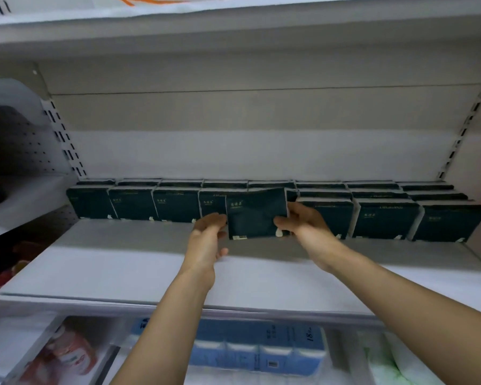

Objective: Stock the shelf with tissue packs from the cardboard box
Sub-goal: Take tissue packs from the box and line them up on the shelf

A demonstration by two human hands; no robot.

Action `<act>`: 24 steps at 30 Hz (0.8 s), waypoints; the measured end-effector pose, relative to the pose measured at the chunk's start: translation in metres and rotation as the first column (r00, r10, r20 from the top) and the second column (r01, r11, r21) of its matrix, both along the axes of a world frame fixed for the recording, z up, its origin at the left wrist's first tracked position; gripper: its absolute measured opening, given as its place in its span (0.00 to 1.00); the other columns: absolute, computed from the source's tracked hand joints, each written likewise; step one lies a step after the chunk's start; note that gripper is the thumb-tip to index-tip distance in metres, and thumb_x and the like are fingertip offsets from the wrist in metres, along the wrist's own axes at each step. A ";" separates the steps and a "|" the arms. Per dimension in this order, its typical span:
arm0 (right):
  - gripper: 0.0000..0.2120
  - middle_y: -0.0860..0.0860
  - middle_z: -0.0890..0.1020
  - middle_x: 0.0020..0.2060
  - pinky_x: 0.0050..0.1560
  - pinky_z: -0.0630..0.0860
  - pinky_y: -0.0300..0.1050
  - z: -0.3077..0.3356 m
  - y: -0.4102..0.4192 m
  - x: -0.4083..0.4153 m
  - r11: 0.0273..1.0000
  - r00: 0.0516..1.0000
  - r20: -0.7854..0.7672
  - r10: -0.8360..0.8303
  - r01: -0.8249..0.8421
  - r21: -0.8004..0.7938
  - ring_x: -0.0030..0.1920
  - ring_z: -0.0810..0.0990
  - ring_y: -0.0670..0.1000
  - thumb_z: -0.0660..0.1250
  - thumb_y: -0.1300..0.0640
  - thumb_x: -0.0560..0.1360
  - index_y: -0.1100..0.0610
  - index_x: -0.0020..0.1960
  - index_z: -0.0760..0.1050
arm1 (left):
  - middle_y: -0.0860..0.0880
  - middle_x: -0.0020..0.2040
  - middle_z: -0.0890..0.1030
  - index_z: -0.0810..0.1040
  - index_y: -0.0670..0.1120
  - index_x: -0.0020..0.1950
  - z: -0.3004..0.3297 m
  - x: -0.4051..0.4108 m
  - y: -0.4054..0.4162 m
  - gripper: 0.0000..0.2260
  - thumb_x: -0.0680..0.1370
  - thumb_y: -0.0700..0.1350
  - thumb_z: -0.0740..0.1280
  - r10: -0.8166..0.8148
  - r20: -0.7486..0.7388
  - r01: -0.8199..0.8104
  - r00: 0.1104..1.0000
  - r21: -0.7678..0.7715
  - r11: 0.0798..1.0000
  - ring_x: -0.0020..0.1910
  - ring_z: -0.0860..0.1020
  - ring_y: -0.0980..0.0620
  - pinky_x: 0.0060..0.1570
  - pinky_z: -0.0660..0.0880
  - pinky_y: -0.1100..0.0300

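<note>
At frame centre, the right hand (297,222) grips a dark tissue pack (257,215) by its edge while the left hand (210,232) steadies the opposite side with relaxed fingers, apparently aligning it with the shelf (122,262) row (134,202).

White shelving back panel (261,134), slotted uprights (64,140)
</note>
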State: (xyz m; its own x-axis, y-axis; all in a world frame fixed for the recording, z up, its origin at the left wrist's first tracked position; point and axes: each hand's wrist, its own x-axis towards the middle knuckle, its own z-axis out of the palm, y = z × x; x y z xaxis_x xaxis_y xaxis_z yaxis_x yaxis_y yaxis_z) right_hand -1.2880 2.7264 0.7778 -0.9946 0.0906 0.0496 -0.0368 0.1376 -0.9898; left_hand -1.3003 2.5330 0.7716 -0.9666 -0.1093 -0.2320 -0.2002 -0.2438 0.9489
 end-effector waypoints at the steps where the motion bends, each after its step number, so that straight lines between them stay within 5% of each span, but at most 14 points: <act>1: 0.12 0.49 0.85 0.51 0.50 0.77 0.45 -0.001 -0.001 0.001 1.000 1.000 -0.001 0.014 -0.014 -0.022 0.52 0.82 0.51 0.68 0.63 0.76 0.55 0.58 0.79 | 0.47 0.58 0.82 0.77 0.48 0.61 -0.001 0.000 0.000 0.10 0.80 0.44 0.69 -0.023 -0.015 0.023 1.000 -0.005 1.000 0.58 0.79 0.50 0.47 0.75 0.55; 4: 0.14 0.48 0.85 0.51 0.46 0.76 0.41 0.001 -0.003 0.003 0.998 0.998 0.015 0.060 -0.060 -0.020 0.53 0.82 0.50 0.67 0.64 0.76 0.54 0.60 0.78 | 0.50 0.56 0.83 0.75 0.48 0.67 -0.004 -0.003 -0.001 0.18 0.77 0.40 0.72 -0.114 -0.098 0.108 0.989 -0.055 0.993 0.57 0.81 0.51 0.52 0.79 0.56; 6: 0.15 0.47 0.85 0.52 0.49 0.77 0.41 0.001 -0.003 0.007 0.994 0.994 0.026 0.103 -0.103 0.029 0.53 0.82 0.48 0.67 0.64 0.76 0.52 0.61 0.77 | 0.51 0.55 0.83 0.73 0.49 0.67 -0.005 -0.005 0.000 0.22 0.75 0.36 0.74 -0.167 -0.156 0.147 0.974 -0.129 0.981 0.53 0.81 0.55 0.47 0.80 0.64; 10: 0.17 0.45 0.81 0.52 0.54 0.76 0.45 -0.001 -0.003 0.014 0.921 0.998 -0.051 0.033 -0.011 0.389 0.51 0.80 0.47 0.67 0.57 0.77 0.49 0.65 0.74 | 0.51 0.55 0.81 0.72 0.50 0.66 -0.006 -0.017 0.002 0.26 0.73 0.33 0.75 -0.203 -0.208 0.138 0.957 -0.290 0.947 0.50 0.80 0.57 0.37 0.75 0.73; 13: 0.21 0.47 0.75 0.60 0.59 0.74 0.48 0.002 0.011 0.019 0.670 0.961 -0.259 -0.101 0.258 0.696 0.60 0.74 0.49 0.67 0.52 0.78 0.49 0.69 0.69 | 0.50 0.59 0.79 0.72 0.50 0.68 -0.008 -0.028 0.009 0.25 0.74 0.34 0.74 -0.246 -0.202 0.141 0.948 -0.427 0.893 0.54 0.78 0.52 0.48 0.73 0.65; 16: 0.19 0.50 0.74 0.64 0.63 0.66 0.51 0.005 0.036 0.019 0.402 0.913 -0.404 -0.049 0.388 0.829 0.66 0.70 0.54 0.67 0.54 0.76 0.51 0.67 0.72 | 0.50 0.61 0.75 0.71 0.49 0.71 -0.014 -0.037 0.021 0.26 0.76 0.35 0.73 -0.282 -0.196 0.153 0.939 -0.497 0.854 0.58 0.73 0.52 0.56 0.72 0.60; 24: 0.29 0.48 0.52 0.79 0.75 0.45 0.61 0.004 0.081 0.024 0.070 0.958 -0.228 -0.172 0.242 0.968 0.78 0.47 0.55 0.60 0.45 0.79 0.42 0.77 0.54 | 0.45 0.60 0.77 0.71 0.45 0.64 -0.035 -0.053 0.053 0.26 0.71 0.40 0.78 -0.154 -0.290 -0.032 0.944 -0.547 0.836 0.54 0.79 0.47 0.58 0.77 0.52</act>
State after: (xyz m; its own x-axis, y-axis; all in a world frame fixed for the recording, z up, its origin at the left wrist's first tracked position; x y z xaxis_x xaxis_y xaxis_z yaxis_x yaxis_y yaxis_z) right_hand -1.2637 2.8071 0.7820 -0.9388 0.1287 0.3196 0.1469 0.9886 0.0335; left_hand -1.3532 2.5855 0.7368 -0.9853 -0.0642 0.1584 0.1293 0.3261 0.9365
